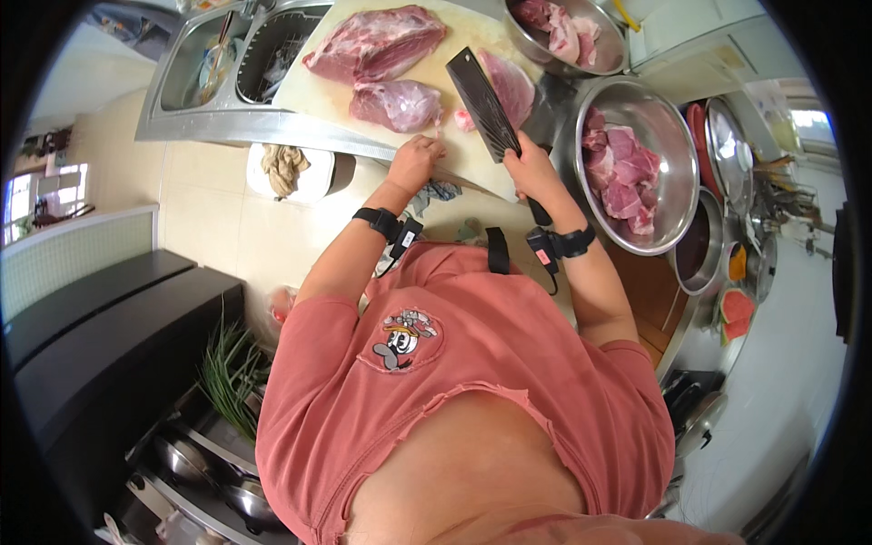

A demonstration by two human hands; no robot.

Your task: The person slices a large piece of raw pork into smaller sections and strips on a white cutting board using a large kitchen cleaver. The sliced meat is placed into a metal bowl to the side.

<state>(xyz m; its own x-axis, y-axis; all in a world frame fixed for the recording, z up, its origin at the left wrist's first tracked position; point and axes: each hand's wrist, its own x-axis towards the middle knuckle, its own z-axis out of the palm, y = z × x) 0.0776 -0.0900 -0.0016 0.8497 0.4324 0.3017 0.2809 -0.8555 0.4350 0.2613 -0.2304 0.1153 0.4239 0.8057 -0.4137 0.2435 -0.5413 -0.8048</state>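
Observation:
My right hand (531, 170) grips the handle of a dark-bladed cleaver (484, 105), its blade slanting up and left over a cutting board (320, 109). At the board's near edge, my left hand (419, 160) touches a thin end of a piece of raw meat (397, 105); whether the fingers pinch it is unclear. Behind that piece lies a larger slab of raw meat (378, 44). Another chunk of meat (509, 88) rests right of the blade, partly covered by it. Cut raw meat (621, 174) fills the bottom of a large steel bowl (671, 225) to the right.
A smaller steel bowl (616, 58) holding meat stands behind the large one. The sink (178, 78) with a black basket (248, 68) adjoins the board on the left. Below the counter, a cloth (283, 167) lies on a white bin (255, 178). Watermelon pieces (737, 308) sit farther right.

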